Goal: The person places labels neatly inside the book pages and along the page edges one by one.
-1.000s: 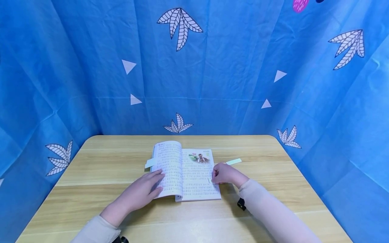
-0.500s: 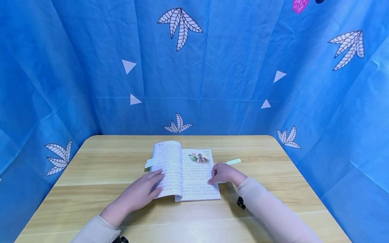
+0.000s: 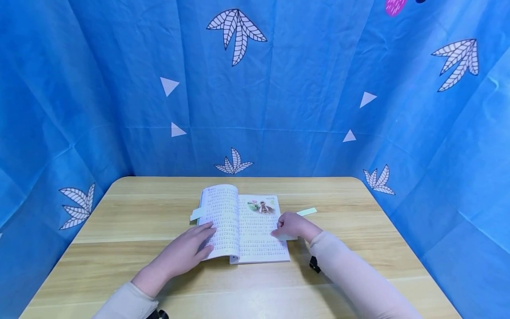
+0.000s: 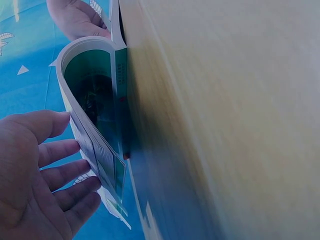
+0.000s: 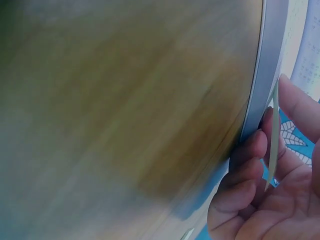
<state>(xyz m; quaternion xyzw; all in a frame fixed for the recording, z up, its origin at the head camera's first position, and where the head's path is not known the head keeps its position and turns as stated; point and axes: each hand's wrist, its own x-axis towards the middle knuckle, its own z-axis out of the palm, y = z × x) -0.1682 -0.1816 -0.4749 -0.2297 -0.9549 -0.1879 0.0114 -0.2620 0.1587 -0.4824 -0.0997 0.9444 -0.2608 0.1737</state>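
An open book (image 3: 259, 249) lies on the table, its left pages bowed up. My left hand (image 3: 181, 251) rests on that side with relaxed fingers; in the left wrist view its fingertips touch the curved pages (image 4: 89, 142). At the right page's outer edge, my right hand (image 3: 295, 225) has its thumb on a pale paper strip (image 3: 290, 238), which sticks out past the edge. The right wrist view shows this strip (image 5: 274, 145) between thumb and curled fingers, with the thumb tip at the page. The strip's inner end is hidden by the thumb.
A pale green strip (image 3: 307, 212) lies beyond my right hand, to the right of the book. Another pale strip (image 3: 197, 214) juts from the left pages. The wooden table (image 3: 139, 212) ends at a blue curtain (image 3: 255, 97).
The strip's inner end, earlier visible beyond my right fingertips over the page, is now covered by the thumb. That hand has shifted slightly left and away from me. The left hand stays put.
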